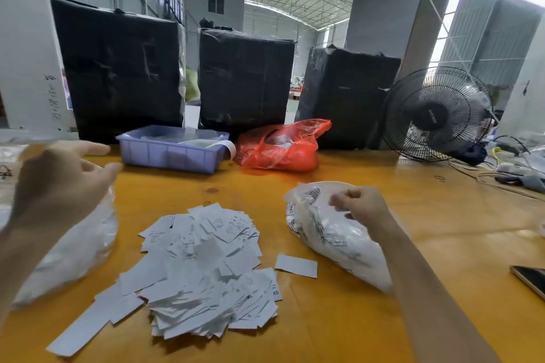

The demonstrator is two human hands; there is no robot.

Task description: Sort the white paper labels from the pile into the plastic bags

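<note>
The work looks partly done. Both plastic bags already hold white paper: the left bag (79,244) bulges with a soft white mass, and the right bag (330,227) shows printed labels pressed against its clear skin. But a large pile of labels (203,268) is left on the yellow table (368,318), so I judge that much sorting remains — perhaps half or more.

The pile lies between the two hands, nearer to the person than either hand. One single label (296,265) sits apart from the pile, just beside the right bag, and a longer strip (79,330) lies at the left near edge of the heap.

The left hand (59,183) hovers above the mouth of the left bag with its fingers loosely spread and relaxed; I see nothing held in it, though it is blurred. The right hand (362,203) rests on top of the right bag with fingers curled, and it seems to pinch the plastic or a label at the opening — which one I cannot tell. Neither hand touches the pile.
</note>
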